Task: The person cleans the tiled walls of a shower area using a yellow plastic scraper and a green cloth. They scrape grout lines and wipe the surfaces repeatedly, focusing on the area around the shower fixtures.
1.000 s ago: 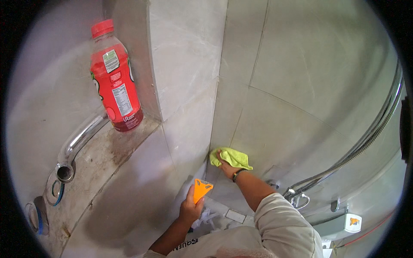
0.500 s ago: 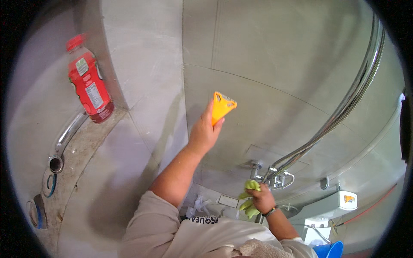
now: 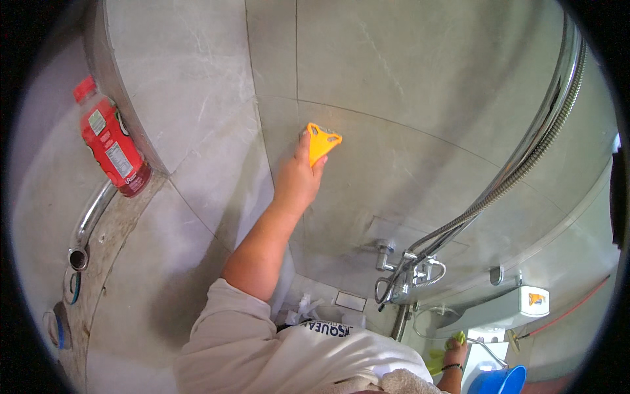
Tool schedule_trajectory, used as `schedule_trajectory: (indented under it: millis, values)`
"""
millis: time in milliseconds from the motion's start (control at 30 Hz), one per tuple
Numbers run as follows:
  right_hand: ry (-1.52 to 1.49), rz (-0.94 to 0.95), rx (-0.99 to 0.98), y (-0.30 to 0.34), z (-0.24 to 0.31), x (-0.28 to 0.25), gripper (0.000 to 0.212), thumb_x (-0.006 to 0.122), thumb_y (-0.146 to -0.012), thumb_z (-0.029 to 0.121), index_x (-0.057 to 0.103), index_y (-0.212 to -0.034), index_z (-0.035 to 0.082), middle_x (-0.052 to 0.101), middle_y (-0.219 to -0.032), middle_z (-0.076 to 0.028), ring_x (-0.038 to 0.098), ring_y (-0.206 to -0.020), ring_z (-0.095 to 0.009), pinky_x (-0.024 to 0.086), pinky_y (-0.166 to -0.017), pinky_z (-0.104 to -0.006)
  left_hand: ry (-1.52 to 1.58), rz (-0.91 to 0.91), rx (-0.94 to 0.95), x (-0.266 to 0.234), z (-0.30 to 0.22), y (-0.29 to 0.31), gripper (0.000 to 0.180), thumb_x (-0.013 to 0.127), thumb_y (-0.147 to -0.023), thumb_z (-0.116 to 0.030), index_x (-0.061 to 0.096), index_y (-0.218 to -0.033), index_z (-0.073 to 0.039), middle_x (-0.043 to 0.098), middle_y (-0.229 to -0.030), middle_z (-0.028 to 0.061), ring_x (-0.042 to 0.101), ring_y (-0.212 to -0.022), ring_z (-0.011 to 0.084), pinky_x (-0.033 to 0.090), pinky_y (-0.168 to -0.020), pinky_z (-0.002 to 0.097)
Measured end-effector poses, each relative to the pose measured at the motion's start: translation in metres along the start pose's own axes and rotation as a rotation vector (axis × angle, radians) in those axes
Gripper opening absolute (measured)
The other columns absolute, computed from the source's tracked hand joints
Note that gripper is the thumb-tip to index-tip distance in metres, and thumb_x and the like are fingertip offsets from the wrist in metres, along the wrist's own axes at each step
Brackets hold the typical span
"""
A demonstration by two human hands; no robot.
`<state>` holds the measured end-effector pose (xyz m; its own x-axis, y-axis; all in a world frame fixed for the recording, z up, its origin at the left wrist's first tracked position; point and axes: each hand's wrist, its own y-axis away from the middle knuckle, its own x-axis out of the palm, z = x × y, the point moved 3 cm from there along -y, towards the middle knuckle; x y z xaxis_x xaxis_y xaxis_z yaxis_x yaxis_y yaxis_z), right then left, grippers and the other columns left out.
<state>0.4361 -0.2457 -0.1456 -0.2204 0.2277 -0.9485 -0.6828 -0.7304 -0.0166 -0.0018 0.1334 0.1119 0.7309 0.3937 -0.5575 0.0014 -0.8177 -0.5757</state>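
My left hand (image 3: 298, 176) grips a yellow scraper (image 3: 321, 142), a flat plastic piece that widens toward a blade end. It points up at the grey tiled wall (image 3: 367, 157); whether the blade touches the tile I cannot tell. Low on the right, near the toilet, my right hand (image 3: 454, 352) is closed on a yellow-green cloth (image 3: 435, 361), partly hidden by my shirt and towel. A dark band circles that wrist.
A red drink bottle (image 3: 115, 141) stands on a ledge at left, beside a chrome pipe (image 3: 92, 213). A shower mixer (image 3: 410, 269) with metal hose (image 3: 518, 174) is on the wall. Toilet cistern (image 3: 502, 310) and blue bucket (image 3: 497, 381) lie lower right.
My left hand and the scraper have shifted slightly up and left in view. My right hand has dropped from beside the mixer to the lower right with the cloth.
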Motion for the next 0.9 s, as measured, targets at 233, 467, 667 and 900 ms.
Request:
schedule_trajectory:
  millis: [233, 467, 667, 900]
  values:
    - [-0.12, 0.078, 0.322, 0.008, -0.106, 0.057, 0.02, 0.059, -0.065, 0.012, 0.063, -0.083, 0.005, 0.055, -0.092, -0.015, 0.054, -0.084, -0.029, 0.044, -0.075, -0.0365, 0.116, -0.07, -0.076, -0.006, -0.02, -0.013, 0.052, 0.053, -0.082, -0.019, 0.031, -0.125, 0.0, 0.049, -0.11, 0.0238, 0.05, -0.101, 0.0344, 0.042, -0.082, 0.0371]
    - [-0.237, 0.068, 0.368, -0.025, -0.123, 0.075, 0.022, 0.057, -0.069, 0.014, 0.056, -0.087, 0.001, 0.059, -0.079, -0.013, 0.056, -0.071, -0.028, 0.046, -0.067, -0.0355, 0.109, -0.07, -0.118, -0.007, -0.02, -0.012, 0.051, 0.053, -0.081, -0.021, 0.033, -0.124, -0.001, 0.05, -0.111, 0.0229, 0.049, -0.103, 0.0337, 0.041, -0.082, 0.0357]
    - [-0.47, 0.029, 0.429, -0.041, -0.124, 0.074, 0.019, 0.057, -0.07, 0.011, 0.058, -0.088, 0.004, 0.059, -0.079, -0.01, 0.057, -0.074, -0.025, 0.046, -0.067, -0.0356, 0.16, -0.077, -0.162, -0.007, -0.02, -0.012, 0.053, 0.054, -0.081, -0.022, 0.033, -0.125, -0.001, 0.05, -0.11, 0.0226, 0.049, -0.103, 0.0335, 0.04, -0.084, 0.0346]
    - [-0.101, 0.14, 0.279, -0.046, -0.156, 0.081, 0.017, 0.062, -0.067, 0.014, 0.063, -0.084, 0.014, 0.06, -0.092, -0.01, 0.057, -0.083, -0.026, 0.047, -0.072, -0.0348, 0.12, -0.095, -0.145, -0.001, -0.009, -0.014, 0.056, 0.052, -0.082, -0.022, 0.027, -0.126, 0.001, 0.053, -0.104, 0.024, 0.053, -0.092, 0.0377, 0.043, -0.078, 0.0397]
